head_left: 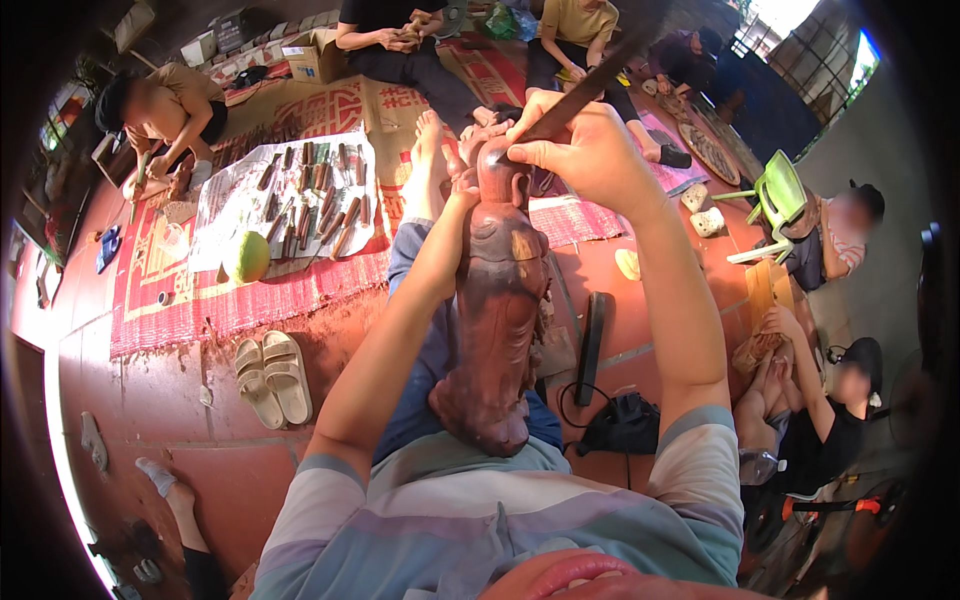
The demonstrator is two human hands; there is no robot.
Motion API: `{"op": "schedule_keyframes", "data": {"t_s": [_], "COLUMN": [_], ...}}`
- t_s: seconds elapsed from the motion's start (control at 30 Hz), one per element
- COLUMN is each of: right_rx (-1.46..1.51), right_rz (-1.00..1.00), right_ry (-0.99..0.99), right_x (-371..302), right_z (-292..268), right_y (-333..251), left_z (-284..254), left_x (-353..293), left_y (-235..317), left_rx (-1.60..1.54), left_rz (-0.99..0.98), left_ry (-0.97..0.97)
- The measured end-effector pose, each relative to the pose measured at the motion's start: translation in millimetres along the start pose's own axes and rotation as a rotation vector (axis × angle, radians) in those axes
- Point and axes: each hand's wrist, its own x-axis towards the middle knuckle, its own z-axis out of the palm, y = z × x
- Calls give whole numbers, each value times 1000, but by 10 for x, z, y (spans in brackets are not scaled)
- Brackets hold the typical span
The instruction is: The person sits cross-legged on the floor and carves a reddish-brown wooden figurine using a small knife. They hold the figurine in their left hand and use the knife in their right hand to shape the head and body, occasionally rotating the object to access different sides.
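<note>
Striped shirt [420,530] fabric sits nearest my camera. Beyond it I see the reddish-brown carved figure [492,300] stretching near to far, its far end between both hands. The left hand [466,187] clasps its upper left side; the right hand [590,150], above its right, pinches a dark flat strip [590,90] slanting far right.

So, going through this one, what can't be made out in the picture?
All in the head view:
- Far end of the dark strip in the right hand: lost at the upper edge.
- Left hand: some fingers hidden behind the carved figure.
- Figure's underside: faces away from the camera.
- Tips of the hand tools on the pale sheet: too small.
</note>
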Motion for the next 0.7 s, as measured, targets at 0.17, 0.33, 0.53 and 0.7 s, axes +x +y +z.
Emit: {"op": "schedule_keyframes", "data": {"t_s": [0.17,0.33,0.53,0.7], "right_rx": [-235,-50,-216,-161], "right_rz": [7,32,20,-11], "right_ry": [-2,110,37,-10], "right_x": [-132,-79,-49,-192], "right_z": [112,17,-37,-25], "right_y": [-107,-75,50,-107], "left_z": [6,14,16,-17], "left_x": [17,-12,16,46], "left_y": [-15,-1,-8,-41], "left_rx": [33,29,34,9], "left_rz": [21,10,-16,20], "left_ry": [-30,-45,-108,-90]}}
